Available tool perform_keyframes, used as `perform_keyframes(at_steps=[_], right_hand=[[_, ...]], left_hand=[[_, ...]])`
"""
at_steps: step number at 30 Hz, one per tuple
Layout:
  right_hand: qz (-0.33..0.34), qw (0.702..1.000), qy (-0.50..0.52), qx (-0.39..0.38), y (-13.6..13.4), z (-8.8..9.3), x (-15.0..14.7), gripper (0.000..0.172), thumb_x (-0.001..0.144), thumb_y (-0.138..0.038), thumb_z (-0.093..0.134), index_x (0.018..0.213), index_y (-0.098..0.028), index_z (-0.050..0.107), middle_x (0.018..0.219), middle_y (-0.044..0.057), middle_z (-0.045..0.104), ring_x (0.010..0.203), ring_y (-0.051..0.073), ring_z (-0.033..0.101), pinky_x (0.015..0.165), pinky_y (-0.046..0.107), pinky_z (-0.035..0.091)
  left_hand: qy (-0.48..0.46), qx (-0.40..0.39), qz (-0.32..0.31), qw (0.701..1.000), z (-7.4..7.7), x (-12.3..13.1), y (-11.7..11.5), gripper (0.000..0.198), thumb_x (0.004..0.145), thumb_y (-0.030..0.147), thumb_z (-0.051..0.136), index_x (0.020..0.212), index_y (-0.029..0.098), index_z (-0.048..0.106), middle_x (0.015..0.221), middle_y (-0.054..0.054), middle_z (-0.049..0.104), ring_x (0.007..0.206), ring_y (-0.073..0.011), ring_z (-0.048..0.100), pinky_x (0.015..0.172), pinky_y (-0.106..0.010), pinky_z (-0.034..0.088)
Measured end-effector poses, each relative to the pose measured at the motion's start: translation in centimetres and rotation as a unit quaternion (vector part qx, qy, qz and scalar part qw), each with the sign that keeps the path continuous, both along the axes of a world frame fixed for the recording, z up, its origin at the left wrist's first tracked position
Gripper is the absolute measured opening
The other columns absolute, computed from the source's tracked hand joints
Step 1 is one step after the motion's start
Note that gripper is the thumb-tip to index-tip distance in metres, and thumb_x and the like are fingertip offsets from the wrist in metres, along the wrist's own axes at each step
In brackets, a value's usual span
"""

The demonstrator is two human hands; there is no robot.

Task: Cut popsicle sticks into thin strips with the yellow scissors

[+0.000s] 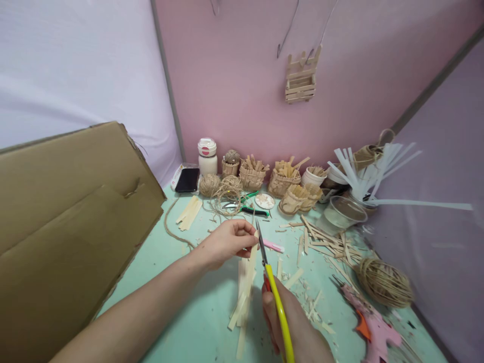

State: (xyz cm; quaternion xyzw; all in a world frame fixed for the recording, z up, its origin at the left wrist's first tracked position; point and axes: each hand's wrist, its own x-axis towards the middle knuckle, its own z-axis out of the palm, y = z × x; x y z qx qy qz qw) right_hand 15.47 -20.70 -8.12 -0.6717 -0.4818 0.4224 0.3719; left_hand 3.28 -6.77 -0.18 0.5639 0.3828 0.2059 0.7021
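Pinched between the thumb and fingers of my left hand is a thin pale wooden strip, held by its upper end. My right hand grips a pair of scissors with yellow and red handles. Its dark blades point up and away, close beside the strip's top; whether they touch it I cannot tell. Beneath the held strip, more loose wooden strips lie in a pile on the pale green table. Just beyond the blades rests a pink-handled tool, partly hidden.
A large cardboard piece stands at the left. Along the back are twine balls, green-handled pliers and small baskets of sticks. On the right lie scattered sticks, a twine ball and a pink glue gun.
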Motion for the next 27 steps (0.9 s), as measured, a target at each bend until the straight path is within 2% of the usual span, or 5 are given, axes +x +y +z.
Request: perform_keyframes(at_steps=[7, 12, 17, 23, 27], right_hand=[[-0.005, 0.998, -0.046, 0.033, 0.2, 0.1, -0.1, 0.058, 0.076, -0.079, 0.034, 0.072, -0.022, 0.043, 0.053, -0.002, 0.046, 0.049, 0.013, 0.044, 0.045, 0.024, 0.031], [0.006, 1.000, 0.000, -0.003, 0.2, 0.2, 0.0, 0.060, 0.073, -0.081, 0.037, 0.075, -0.022, 0.045, 0.054, -0.003, 0.044, 0.047, 0.013, 0.043, 0.044, 0.023, 0.031], [0.038, 0.999, 0.021, 0.013, 0.2, 0.3, 0.5, 0.058, 0.076, -0.077, 0.040, 0.077, -0.020, 0.050, 0.061, -0.001, 0.051, 0.055, 0.014, 0.046, 0.049, 0.023, 0.033], [0.065, 0.998, 0.025, 0.000, 0.1, 0.6, 0.6, 0.058, 0.075, -0.078, 0.040, 0.076, -0.020, 0.047, 0.059, -0.003, 0.046, 0.054, 0.012, 0.039, 0.047, 0.022, 0.028], [0.067, 0.998, 0.013, 0.006, 0.2, 0.7, 0.7, 0.059, 0.073, -0.080, 0.042, 0.072, -0.021, 0.043, 0.058, -0.003, 0.044, 0.054, 0.011, 0.037, 0.047, 0.021, 0.027]], left_hand=[[0.016, -0.002, -0.029, 0.999, 0.8, -0.5, 0.5, 0.012, 0.069, 0.026, 0.064, 0.075, 0.017, 0.057, 0.064, 0.004, 0.051, 0.061, -0.0072, 0.047, 0.059, -0.020, 0.044], [0.022, -0.003, -0.043, 0.999, 1.1, -0.8, 0.5, 0.013, 0.069, 0.025, 0.063, 0.077, 0.017, 0.057, 0.066, 0.004, 0.052, 0.062, -0.0071, 0.047, 0.060, -0.020, 0.043], [0.027, 0.008, -0.062, 0.998, 0.9, -1.2, 1.0, 0.012, 0.069, 0.024, 0.063, 0.078, 0.016, 0.059, 0.066, 0.003, 0.054, 0.061, -0.0071, 0.047, 0.059, -0.021, 0.041], [0.028, 0.037, -0.088, 0.995, 0.9, -1.6, 1.7, 0.010, 0.071, 0.023, 0.061, 0.078, 0.015, 0.060, 0.063, 0.004, 0.055, 0.054, -0.0053, 0.040, 0.052, -0.019, 0.032], [0.030, 0.034, -0.095, 0.994, 1.0, -1.8, 1.9, 0.011, 0.070, 0.024, 0.062, 0.077, 0.016, 0.060, 0.064, 0.003, 0.056, 0.055, -0.0063, 0.040, 0.053, -0.020, 0.031]])
